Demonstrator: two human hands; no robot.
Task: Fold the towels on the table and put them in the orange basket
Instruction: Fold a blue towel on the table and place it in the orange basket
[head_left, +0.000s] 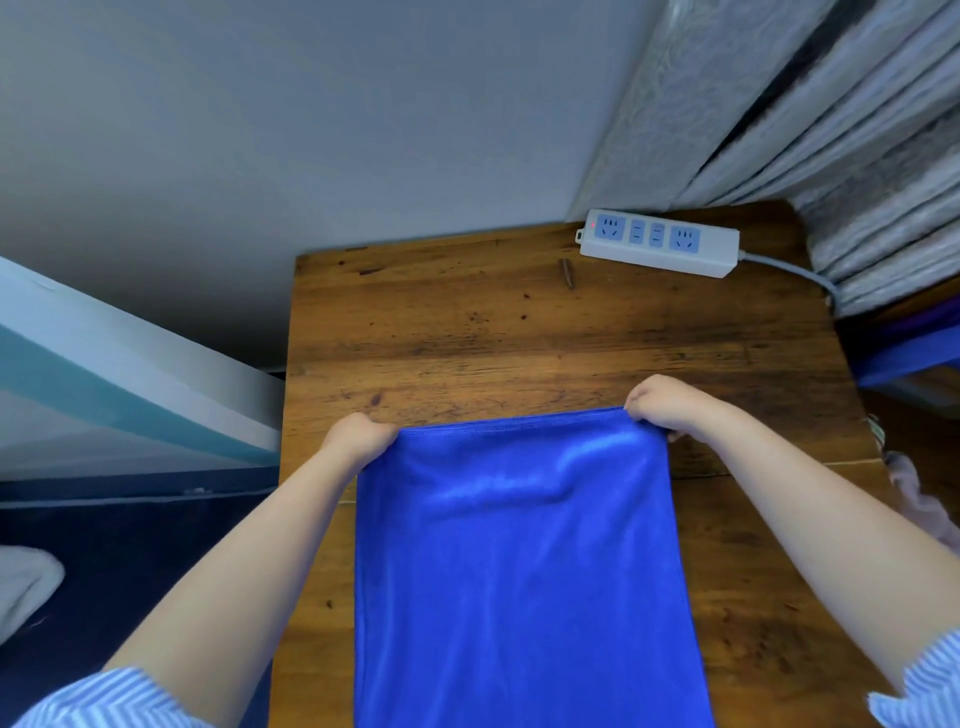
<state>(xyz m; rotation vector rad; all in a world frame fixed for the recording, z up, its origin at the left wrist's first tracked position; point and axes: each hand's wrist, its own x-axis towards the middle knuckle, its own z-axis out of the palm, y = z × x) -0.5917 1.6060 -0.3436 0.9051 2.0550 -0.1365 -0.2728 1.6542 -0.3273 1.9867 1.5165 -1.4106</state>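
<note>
Blue towel (524, 571): spread lengthwise on the wooden table (519, 332), far edge held taut.
Left hand (361, 436): fingers curled, pinching the far-left corner.
Right hand (670, 402): pinching the far-right corner.
Progress: early, apparently mid-fold; folding unfinished.
Orange basket: out of view; placing remains.
Background: power strip (660, 243).

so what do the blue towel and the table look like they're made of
Blue towel: likely microfibre or plush fabric; soft sheen, fine nap, stitched hem. Table: looks like wood, brown and stained; visible grain, dark marks, plank seams, though a veneer is possible.
</note>
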